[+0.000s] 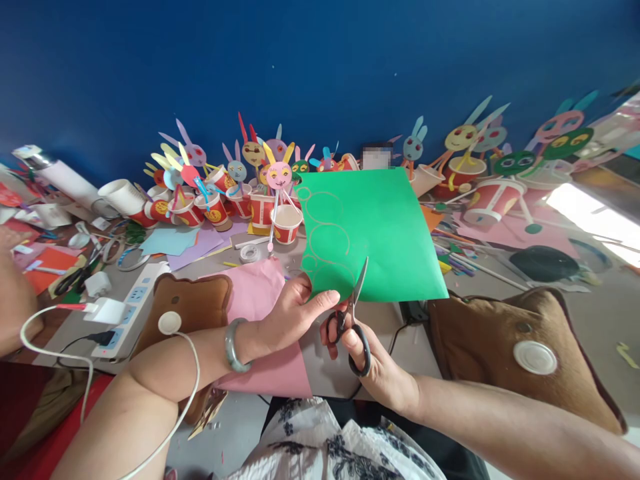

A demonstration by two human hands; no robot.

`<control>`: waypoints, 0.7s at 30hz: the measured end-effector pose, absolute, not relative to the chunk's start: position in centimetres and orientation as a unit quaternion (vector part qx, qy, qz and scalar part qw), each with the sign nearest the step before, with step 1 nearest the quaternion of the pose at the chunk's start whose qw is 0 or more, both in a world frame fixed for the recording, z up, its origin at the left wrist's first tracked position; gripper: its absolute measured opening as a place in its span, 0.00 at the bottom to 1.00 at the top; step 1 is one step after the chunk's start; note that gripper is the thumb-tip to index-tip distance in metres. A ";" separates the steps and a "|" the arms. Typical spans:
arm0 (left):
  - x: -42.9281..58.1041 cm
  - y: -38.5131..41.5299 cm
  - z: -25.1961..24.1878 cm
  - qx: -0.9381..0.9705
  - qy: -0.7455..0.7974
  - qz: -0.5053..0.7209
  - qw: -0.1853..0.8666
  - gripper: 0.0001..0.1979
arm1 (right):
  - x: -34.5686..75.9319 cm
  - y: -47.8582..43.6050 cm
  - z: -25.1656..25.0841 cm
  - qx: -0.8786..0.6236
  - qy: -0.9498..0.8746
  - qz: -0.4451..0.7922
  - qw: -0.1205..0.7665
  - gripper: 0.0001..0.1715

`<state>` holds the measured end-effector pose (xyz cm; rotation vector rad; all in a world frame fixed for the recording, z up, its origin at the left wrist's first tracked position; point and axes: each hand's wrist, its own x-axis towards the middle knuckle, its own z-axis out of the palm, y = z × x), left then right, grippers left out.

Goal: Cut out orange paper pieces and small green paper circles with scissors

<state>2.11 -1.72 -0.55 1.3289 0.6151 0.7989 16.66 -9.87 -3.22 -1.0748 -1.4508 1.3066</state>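
A green paper sheet (385, 227) is held up above the table, with several outlined circles drawn along its left side. My left hand (295, 310) grips its lower left edge, thumb on top and the other fingers behind. In my right hand (375, 363) is a pair of black-handled scissors (359, 287), fingers through the loops. One blade lies across the front of the sheet near its bottom edge; whether the other is behind the paper I cannot tell. Pink paper (280, 377) lies on the table below my left hand.
Paper cups (287, 223) with rabbit-faced figures line the blue wall. Brown plush warmers (510, 333) flank my arms. A power strip (133, 307) with cables lies left; a white cable crosses my left forearm. Another person's arm (15, 293) shows at far left. Clear tape (250, 252) lies near the cups.
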 end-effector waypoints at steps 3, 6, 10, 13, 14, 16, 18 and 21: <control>2.2 -1.6 -0.5 0.587 0.271 0.353 0.676 0.11 | 16.7 -9.8 -3.2 -0.435 -0.585 0.528 0.436 0.35; 2.2 -1.6 -0.4 0.585 0.272 0.361 0.673 0.12 | 16.8 -9.8 -3.4 -0.433 -0.581 0.534 0.435 0.36; 2.2 -1.7 -0.4 0.599 0.274 0.359 0.661 0.12 | 16.8 -9.9 -3.4 -0.434 -0.574 0.544 0.432 0.36; 2.1 -1.7 -0.5 0.603 0.270 0.359 0.659 0.11 | 16.8 -9.9 -3.4 -0.437 -0.571 0.546 0.430 0.35; 2.1 -1.7 -0.5 0.603 0.266 0.361 0.660 0.11 | 16.8 -9.9 -3.4 -0.436 -0.571 0.546 0.430 0.35; 2.1 -1.7 -0.5 0.602 0.261 0.361 0.662 0.10 | 16.8 -9.9 -3.5 -0.434 -0.572 0.546 0.433 0.34; 2.1 -1.7 -0.4 0.602 0.259 0.361 0.663 0.10 | 16.9 -9.9 -3.7 -0.429 -0.573 0.545 0.437 0.34; 2.1 -1.7 -0.3 0.606 0.256 0.364 0.660 0.10 | 17.0 -9.8 -3.9 -0.425 -0.578 0.542 0.438 0.33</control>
